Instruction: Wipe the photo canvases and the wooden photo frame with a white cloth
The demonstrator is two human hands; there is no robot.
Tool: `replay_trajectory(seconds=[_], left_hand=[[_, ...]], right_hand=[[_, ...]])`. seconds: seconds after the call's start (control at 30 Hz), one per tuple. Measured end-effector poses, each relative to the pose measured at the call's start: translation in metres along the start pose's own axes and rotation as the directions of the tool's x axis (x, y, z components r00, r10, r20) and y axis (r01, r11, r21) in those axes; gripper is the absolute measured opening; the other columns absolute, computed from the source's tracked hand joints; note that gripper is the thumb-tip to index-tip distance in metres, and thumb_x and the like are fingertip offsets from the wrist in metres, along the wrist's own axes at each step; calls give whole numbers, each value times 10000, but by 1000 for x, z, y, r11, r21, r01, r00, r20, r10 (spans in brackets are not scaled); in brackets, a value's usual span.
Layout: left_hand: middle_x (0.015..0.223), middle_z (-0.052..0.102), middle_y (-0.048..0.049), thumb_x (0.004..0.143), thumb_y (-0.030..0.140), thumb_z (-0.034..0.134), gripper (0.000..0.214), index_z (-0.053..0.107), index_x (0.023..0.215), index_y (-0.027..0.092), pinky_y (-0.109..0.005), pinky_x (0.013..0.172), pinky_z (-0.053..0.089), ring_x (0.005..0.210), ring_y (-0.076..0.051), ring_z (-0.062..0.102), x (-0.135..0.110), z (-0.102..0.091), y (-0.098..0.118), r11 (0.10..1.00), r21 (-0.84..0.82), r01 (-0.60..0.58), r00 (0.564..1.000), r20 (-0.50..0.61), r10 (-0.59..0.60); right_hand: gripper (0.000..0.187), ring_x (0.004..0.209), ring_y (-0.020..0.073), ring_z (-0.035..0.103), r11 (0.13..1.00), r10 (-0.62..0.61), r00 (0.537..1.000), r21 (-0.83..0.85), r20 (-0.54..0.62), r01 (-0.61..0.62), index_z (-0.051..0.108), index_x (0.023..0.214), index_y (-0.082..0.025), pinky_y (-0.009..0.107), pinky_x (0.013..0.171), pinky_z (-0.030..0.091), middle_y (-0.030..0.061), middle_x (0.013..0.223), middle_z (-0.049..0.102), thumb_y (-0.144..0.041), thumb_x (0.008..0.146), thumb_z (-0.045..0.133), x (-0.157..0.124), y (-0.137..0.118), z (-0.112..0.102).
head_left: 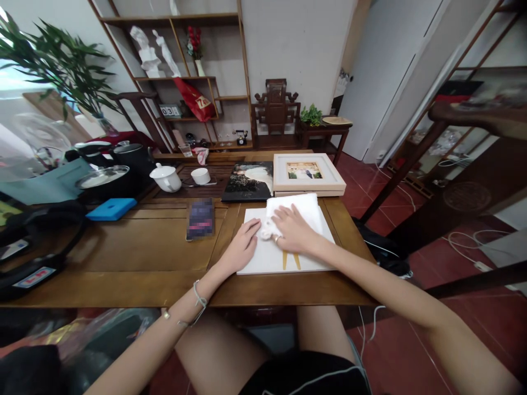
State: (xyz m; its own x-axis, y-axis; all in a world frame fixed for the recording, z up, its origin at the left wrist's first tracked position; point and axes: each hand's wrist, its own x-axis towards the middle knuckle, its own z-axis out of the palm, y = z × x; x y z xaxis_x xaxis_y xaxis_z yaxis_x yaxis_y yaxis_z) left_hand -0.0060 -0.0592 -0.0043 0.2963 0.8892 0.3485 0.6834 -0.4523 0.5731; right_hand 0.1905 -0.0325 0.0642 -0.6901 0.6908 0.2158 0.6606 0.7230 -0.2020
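A white board [263, 255], with two yellow-brown strips [291, 260] near its front edge, lies flat on the wooden table. My left hand [246, 244] rests open on the board's left side, its fingers stretched out. Over the board's back part is a folded white cloth [307, 211], bunched at its left end. My right hand [292, 229] presses on this cloth from above with its fingers spread. The cloth and my right hand hide part of the board's face.
Behind the board stand a framed picture [335, 178] and a dark photo panel [247, 181]. A dark phone-like object [200, 219] lies left of my left hand. Farther left are a white lidded bowl [165, 178], a white cup [200, 175], a blue box [111, 209] and black headphones [74, 241].
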Motion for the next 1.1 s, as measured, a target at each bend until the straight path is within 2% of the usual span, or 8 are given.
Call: replay_trajectory(seconds=[0.23,0.37,0.5,0.6,0.73,0.87,0.97,1.1], left_hand=[[1393,460,-148,948,250,338,386,565,1242,144,-447,1145,305,1324,-246,411,0,-1,-2,998,-58,-12,1000,-14,12],[1392,457,-149,928,224,364,394,556,1264,150,-462,1138,313,1329,-261,404,0,-1,-2,998,-59,-19,1000,-1,19],[1391,462,-140,926,192,350,414,542,1291,166,-479,1141,298,1328,-255,403,0,-2,2,1000,-14,-10,1000,-3,10],[1388,466,-140,921,183,348,421,541,1295,164,-473,1142,299,1323,-254,409,-1,-3,2,1000,-9,-12,1000,-5,12],[1406,448,-155,911,211,398,423,526,1311,153,-469,1133,316,1328,-272,406,-1,-1,-4,999,-33,-27,1000,1,27],[1421,422,-168,923,196,363,433,511,1324,129,-482,1144,290,1344,-274,383,-1,2,-7,1000,-20,-10,1000,18,11],[1403,446,-145,922,178,351,433,518,1320,145,-475,1151,282,1338,-256,387,0,2,-3,1000,6,-18,1000,8,18],[1396,452,-138,920,169,347,437,516,1323,150,-474,1148,290,1322,-249,403,0,2,0,1000,27,-11,1000,-18,12]], right_hand=[[595,1336,437,288,982,-152,988,-114,2,151,530,1236,-42,602,1100,159,281,1384,437,-369,747,617,-58,-57,27],[502,1313,342,365,996,-67,997,-62,31,68,542,1238,-94,530,1113,184,211,1353,505,-358,811,554,-40,-35,17],[440,1290,335,383,994,37,998,-105,58,-30,556,1223,-78,538,1087,199,208,1294,550,-328,865,498,-3,-11,3],[413,1277,351,382,988,52,997,-150,51,-44,595,1162,-58,524,1084,202,226,1267,556,-303,834,541,3,-17,1],[436,1260,364,398,986,-30,999,-164,46,37,609,1133,-55,497,1085,219,238,1282,540,-291,766,593,-20,-40,12],[413,1212,340,460,995,-79,996,-56,36,81,607,1118,-87,485,1063,258,214,1231,584,-329,785,571,-29,-33,13],[305,1065,302,567,993,36,998,114,55,-42,627,1043,-119,414,949,374,180,1114,649,-308,821,537,-8,-6,0],[244,915,281,611,898,198,973,377,120,-229,632,878,-135,334,785,418,157,1004,681,-315,872,467,33,20,-21]])
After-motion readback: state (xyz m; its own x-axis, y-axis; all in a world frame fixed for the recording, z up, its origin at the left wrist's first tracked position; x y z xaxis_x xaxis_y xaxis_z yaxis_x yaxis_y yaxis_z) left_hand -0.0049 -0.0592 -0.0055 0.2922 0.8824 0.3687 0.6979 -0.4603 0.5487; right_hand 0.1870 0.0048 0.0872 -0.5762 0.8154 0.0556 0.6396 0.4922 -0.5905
